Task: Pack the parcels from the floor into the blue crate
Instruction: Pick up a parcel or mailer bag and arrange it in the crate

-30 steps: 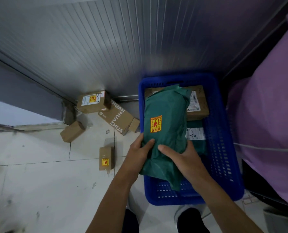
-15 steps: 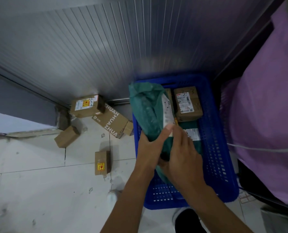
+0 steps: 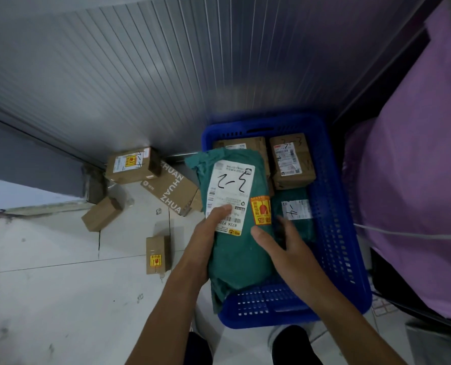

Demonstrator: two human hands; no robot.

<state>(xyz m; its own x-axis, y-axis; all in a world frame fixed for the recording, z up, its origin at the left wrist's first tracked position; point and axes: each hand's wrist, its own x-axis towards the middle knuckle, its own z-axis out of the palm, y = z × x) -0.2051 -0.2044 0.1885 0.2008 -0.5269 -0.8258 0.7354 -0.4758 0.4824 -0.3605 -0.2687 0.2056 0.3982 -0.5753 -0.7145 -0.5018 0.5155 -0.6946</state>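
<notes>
A green bag parcel (image 3: 238,256) with a white shipping label lies label-up along the left side of the blue crate (image 3: 334,233), its lower end hanging over the crate's near-left rim. My left hand (image 3: 206,241) grips its left edge, thumb on the label. My right hand (image 3: 284,248) rests on the parcel's right side with fingers spread. Deeper in the crate sit a brown box (image 3: 291,160), another brown box (image 3: 248,144) partly hidden behind the green parcel, and a second green parcel (image 3: 296,214).
Several cardboard parcels lie on the tiled floor left of the crate: a labelled box (image 3: 132,164) against the ribbed metal wall, a printed box (image 3: 171,189), a plain box (image 3: 102,213) and a small box (image 3: 157,254). Purple cloth (image 3: 416,180) hangs at the right.
The green parcel was turned over from its plain side, through standing on edge, to label-up, and now lies lower in the crate. My right hand has loosened to an open rest.
</notes>
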